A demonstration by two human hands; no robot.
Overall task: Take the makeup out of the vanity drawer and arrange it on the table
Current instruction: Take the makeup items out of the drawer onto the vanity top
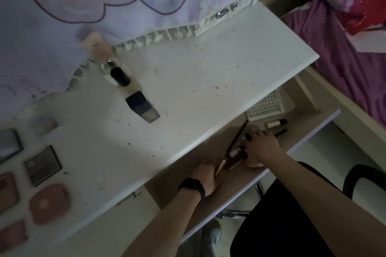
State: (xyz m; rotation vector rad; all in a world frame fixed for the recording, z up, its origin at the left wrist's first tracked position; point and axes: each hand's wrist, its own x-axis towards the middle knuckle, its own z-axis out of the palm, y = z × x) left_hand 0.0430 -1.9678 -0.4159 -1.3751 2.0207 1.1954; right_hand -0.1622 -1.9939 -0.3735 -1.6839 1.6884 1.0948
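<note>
Both hands are down in the open drawer (277,142) to gather makeup. The right hand (261,147) grips small tubes (236,152); the left hand (205,178) closes around a gold stick (221,168). Compacts (42,166) already sit on the desk (188,81) above.

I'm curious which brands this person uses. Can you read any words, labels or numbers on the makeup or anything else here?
None can be read.
Dark square-capped bottle on the table: gold marking on its side, too blurred to read.
Compacts at the left: no legible print.
Tubes in the drawer: too small to tell.
</note>
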